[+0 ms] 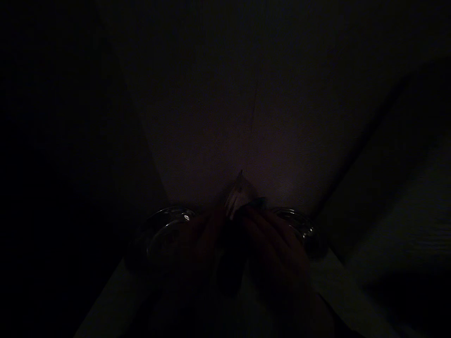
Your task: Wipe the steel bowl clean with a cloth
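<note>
The scene is very dark, and only outlines show. My left hand (201, 241) and my right hand (278, 249) are close together near the lower middle, fingers pointing forward and curled inward. Between them is a dark thing (230, 270), too dim to identify, and both hands seem closed on it. Just beyond the fingertips a pale, pointed piece (239, 195) with dark streaks sticks up. Whether it joins the dark thing is unclear. A shiny round metal dish (155, 225) lies partly behind my left hand. Another shiny metal dish (306, 232) shows past my right hand.
A dim, flat surface (211, 141) with a thin dark line on it rises or stretches away beyond the hands. A paler surface (334, 281) lies under the right dish. At far right is a greyish blurred area (412, 220). The left side is nearly black.
</note>
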Tool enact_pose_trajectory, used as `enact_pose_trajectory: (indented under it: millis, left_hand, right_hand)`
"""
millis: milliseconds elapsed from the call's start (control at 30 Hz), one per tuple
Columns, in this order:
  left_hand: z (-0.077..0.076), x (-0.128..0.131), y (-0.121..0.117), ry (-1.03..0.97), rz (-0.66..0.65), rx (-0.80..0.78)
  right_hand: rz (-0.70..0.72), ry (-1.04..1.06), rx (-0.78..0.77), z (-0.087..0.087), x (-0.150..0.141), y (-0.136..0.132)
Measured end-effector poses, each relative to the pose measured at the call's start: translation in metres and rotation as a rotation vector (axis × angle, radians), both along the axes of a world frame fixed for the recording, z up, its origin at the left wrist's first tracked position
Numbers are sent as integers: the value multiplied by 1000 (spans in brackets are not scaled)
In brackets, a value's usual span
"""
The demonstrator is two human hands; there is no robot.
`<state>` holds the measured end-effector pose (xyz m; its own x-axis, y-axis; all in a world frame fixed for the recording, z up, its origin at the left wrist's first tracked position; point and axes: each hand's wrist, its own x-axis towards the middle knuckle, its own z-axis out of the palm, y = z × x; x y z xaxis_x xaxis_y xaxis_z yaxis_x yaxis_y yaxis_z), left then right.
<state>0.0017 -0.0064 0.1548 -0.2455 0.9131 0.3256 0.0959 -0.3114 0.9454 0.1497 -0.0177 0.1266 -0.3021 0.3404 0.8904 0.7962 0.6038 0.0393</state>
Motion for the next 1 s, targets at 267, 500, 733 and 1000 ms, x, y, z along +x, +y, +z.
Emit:
enact_pose_trajectory:
  millis: [267, 500, 733, 1000]
  left_hand:
    - [0, 3, 1, 26, -12, -94]
    - [1, 2, 0, 58, 29, -183]
    - [6, 2, 2, 95, -29, -296]
    - [7, 2, 1, 103, -32, -319]
  right_hand:
    - [18, 27, -54, 7, 6, 5]
    - [10, -20, 3, 2, -3, -1]
    - [-17, 5, -95, 7, 6, 6]
    - [57, -44, 14, 5, -4, 1]
